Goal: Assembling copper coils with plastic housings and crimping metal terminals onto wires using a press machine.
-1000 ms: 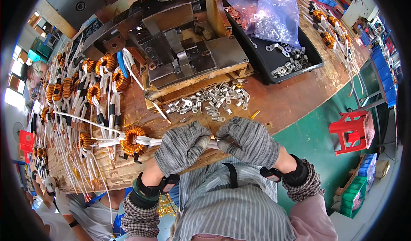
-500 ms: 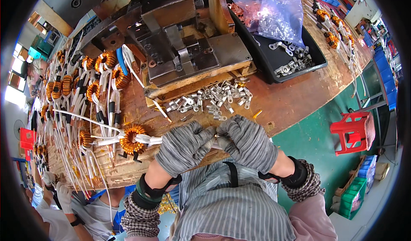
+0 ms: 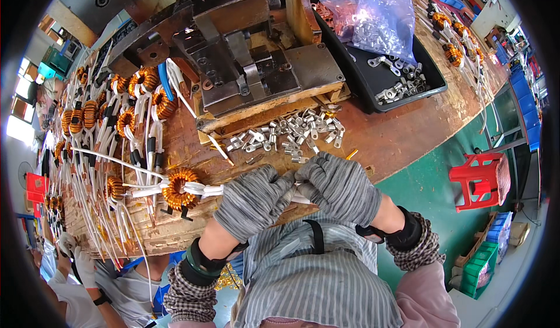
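Holding white leads (image 3: pixel 211 191) in the left hand (image 3: pixel 254 202), curled tight around them, over the bench (image 3: pixel 396 132) near its front edge. Seemingly pinching their far end with the right hand (image 3: pixel 338 189), also drawn in, tip to tip or nearly so with the left. Cannot tell the exact state of that end, covered by the fingers. Traceable leftward along the leads: the coil (image 3: pixel 172 195), resting on the bench near the left hand. Just ahead, before the press (image 3: pixel 268 86): loose lugs (image 3: pixel 312 133) in a heap. Probably at the step of working lead ends by hand. Calls next, by the look of it, for keeping the ends straight and bunched, without tugging the coil.
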A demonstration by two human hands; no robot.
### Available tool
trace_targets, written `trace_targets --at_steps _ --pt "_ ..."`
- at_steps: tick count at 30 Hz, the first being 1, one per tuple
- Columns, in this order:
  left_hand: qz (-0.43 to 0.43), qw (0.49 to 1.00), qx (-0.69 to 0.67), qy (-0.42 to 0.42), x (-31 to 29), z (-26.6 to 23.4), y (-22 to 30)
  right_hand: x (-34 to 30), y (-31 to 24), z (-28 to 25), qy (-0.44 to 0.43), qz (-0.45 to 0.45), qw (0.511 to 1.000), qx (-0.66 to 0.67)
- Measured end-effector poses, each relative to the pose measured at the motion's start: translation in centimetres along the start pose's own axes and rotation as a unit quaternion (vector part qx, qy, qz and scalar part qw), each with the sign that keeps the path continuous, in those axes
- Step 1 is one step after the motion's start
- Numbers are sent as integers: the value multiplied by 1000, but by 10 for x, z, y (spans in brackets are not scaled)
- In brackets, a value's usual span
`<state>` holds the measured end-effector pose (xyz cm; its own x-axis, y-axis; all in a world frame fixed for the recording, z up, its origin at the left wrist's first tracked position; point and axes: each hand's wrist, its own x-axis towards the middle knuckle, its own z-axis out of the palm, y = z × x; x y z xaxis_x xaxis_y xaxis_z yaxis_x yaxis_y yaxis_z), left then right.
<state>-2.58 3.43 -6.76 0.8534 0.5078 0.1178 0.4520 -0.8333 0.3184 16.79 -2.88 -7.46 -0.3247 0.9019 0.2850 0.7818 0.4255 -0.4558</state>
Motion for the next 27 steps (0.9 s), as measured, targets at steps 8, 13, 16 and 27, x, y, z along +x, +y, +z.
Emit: trace_targets --at_steps 8,13,16,27 --pt "-30 999 19 -29 -2 -1 0 5 1 0 26 -10 999 24" --pt "7 996 -76 42 -2 0 -5 5 5 -8 -2 50 977 209" --pt "-11 992 -125 34 0 -8 -2 5 1 -13 -41 123 946 297" --pt "83 991 -26 98 -16 -4 19 -8 33 -42 70 196 962 178"
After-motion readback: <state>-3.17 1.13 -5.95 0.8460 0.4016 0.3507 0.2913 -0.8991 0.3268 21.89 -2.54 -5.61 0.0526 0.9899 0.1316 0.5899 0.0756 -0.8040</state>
